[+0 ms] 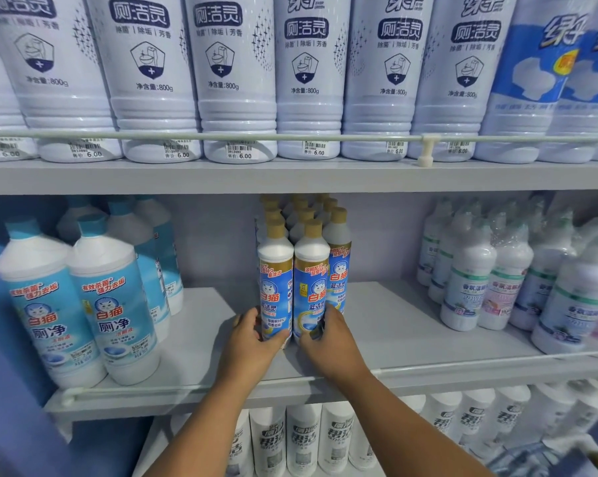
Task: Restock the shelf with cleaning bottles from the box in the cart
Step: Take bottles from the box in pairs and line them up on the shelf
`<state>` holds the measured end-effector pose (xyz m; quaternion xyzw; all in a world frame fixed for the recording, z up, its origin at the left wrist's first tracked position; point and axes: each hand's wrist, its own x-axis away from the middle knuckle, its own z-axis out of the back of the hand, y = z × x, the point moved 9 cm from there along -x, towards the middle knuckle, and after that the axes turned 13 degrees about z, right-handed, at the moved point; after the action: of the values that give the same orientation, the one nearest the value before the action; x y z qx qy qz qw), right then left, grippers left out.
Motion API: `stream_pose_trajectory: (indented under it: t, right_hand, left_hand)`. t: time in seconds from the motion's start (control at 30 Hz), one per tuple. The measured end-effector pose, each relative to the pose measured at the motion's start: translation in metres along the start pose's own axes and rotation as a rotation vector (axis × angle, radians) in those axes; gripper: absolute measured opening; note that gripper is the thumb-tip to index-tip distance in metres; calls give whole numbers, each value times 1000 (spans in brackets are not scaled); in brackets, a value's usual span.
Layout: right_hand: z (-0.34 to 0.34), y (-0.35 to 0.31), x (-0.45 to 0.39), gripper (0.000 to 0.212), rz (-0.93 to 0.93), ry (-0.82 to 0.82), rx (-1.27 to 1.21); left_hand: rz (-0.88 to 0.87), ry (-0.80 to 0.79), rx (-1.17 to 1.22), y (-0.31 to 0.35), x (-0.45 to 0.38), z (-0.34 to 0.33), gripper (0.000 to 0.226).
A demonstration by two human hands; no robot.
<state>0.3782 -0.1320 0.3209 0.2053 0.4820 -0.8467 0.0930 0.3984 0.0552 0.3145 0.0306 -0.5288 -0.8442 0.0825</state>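
Here, on the middle shelf (377, 315), well back from its front edge: a block of gold-capped bottles running to the back wall, two front bottles in hand. Left hand (253, 333) curled round the base of the left bottle (275, 280); right hand (325, 333) curled round the base of the right bottle (311, 280). Both bottles upright, touching each other, feet on or just off the board; cannot tell which. Box and cart out of view.

To do it well, probably: settle both bases flat, press them snug against the row behind, turn labels square to the front, release only once steady. Grip low, so tall narrow bottles may tip; best kept vertical, with no shove into the rows behind.

Writing, largest first. Top shelf (290, 175): big white bottles (235, 80) marked 厕洁灵, 净含量:800g, price stickers 6.00. Middle shelf, left edge: blue-capped bottles (115, 304) marked 白猫 厕净, with 有效杀菌 强力去垢. Held bottles: 白猫 with a cat face, 蓝洁灵 below. Right edge: pale bottles (469, 284), print too blurred to read. Lower shelf: white bottles (301, 438), large characters not clear.
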Motion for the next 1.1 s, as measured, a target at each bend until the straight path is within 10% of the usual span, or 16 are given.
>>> stream_pose_trajectory:
  t: [1.1]
  right_hand:
    - [3,-11,5,44,16,28,75]
  left_hand:
    - [26,8,-29,-4,-5,-1,52]
